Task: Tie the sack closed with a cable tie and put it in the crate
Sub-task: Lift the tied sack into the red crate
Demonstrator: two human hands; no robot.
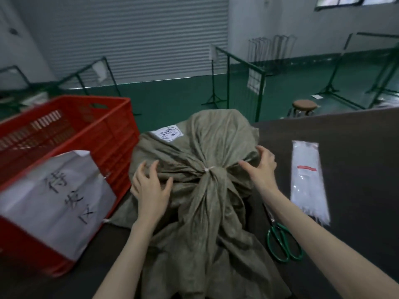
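Head view: left hand [150, 186] and right hand [262, 167], fingers spread, press the tied sack [207, 147] between them; crate [71, 134] beyond the left hand.

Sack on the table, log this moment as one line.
sack: tied, cable tie on | left hand, right hand: open, on sack | crate: not loaded

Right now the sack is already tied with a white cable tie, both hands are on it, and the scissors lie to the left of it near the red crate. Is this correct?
Not quite. In the head view the scissors lie to the right of the sack, beside the packet of ties, not near the red crate. The rest is right: cable tie on, left hand and right hand on the sack.
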